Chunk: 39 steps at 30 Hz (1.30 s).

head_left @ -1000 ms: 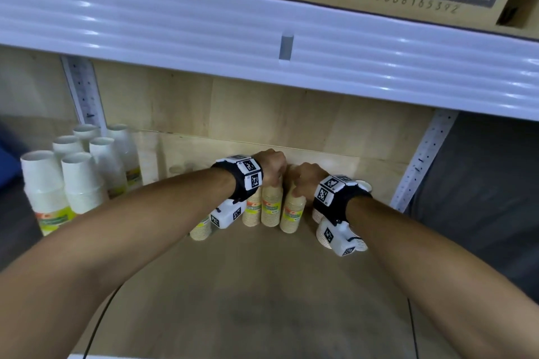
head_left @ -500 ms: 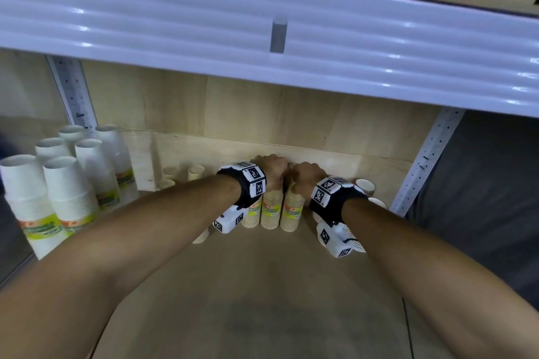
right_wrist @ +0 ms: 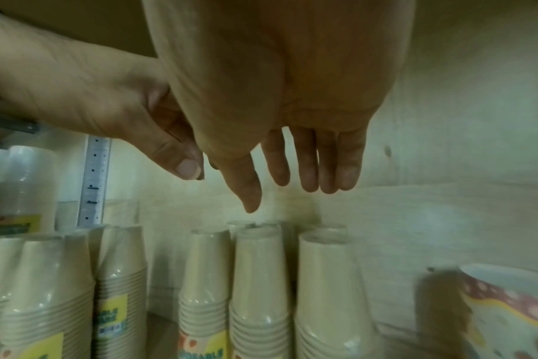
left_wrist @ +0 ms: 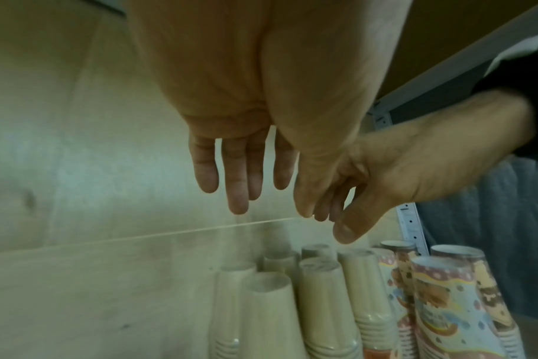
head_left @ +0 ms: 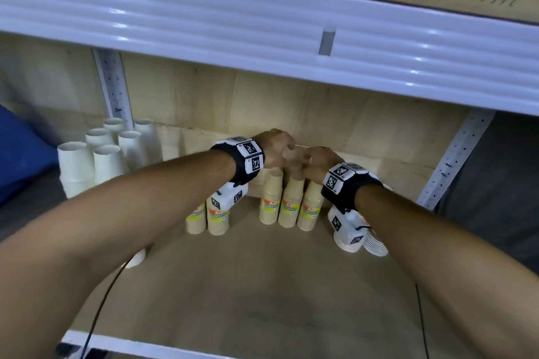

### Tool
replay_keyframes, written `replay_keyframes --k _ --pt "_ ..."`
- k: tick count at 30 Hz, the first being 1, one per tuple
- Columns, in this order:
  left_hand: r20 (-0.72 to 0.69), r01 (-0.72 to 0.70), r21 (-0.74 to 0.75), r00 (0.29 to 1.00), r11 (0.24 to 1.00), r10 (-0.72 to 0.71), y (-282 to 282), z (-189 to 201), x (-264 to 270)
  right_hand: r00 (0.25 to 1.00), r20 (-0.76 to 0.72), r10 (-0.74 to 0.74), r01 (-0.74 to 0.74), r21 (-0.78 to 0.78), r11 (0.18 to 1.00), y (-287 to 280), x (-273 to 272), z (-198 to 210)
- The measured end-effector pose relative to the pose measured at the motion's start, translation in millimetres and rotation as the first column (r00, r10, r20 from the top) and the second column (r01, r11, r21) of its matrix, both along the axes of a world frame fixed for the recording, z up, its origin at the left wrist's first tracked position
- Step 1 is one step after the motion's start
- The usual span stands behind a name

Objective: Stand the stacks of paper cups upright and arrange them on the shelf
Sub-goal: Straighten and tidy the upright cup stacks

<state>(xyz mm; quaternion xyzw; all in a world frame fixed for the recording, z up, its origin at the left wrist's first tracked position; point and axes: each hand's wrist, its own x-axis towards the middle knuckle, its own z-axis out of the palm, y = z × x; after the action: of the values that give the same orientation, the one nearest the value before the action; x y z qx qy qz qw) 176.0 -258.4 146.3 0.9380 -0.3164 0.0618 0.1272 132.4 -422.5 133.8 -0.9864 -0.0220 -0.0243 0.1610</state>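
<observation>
The right hand (right_wrist: 292,97) hangs above three upright tan cup stacks (right_wrist: 261,279), fingers (right_wrist: 307,165) straight and spread, touching nothing. The left hand (right_wrist: 92,102) reaches in beside it. More stacks (right_wrist: 117,279) stand left; a patterned cup (right_wrist: 507,303) shows at right.
</observation>
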Motion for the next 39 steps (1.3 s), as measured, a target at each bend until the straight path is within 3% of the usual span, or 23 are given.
replay_keyframes --k 3,7,17,26,39 --pt "-0.009 -0.056 0.016 0.998 0.998 0.057 27 10 1 0.999 0.01 -0.03 0.031 -0.055 0.998 25 1 7" --pt "0.009 -0.138 0.018 0.99 0.99 0.138 65 18 -4 0.998 0.048 0.046 -0.042 -0.08 0.996 60 4 8" --pt "-0.067 -0.331 0.056 0.94 0.942 0.334 137 2 -19 0.986 0.048 0.157 -0.154 -0.061 0.986 134 7 -9" --pt "-0.119 -0.397 0.112 0.905 0.911 0.409 155 -33 -31 0.976 -0.022 0.217 -0.218 -0.039 0.975 168 2 -28" --pt "-0.166 -0.371 0.152 0.904 0.916 0.394 153 -48 -38 0.972 -0.029 0.234 -0.235 -0.048 0.971 188 6 -48"
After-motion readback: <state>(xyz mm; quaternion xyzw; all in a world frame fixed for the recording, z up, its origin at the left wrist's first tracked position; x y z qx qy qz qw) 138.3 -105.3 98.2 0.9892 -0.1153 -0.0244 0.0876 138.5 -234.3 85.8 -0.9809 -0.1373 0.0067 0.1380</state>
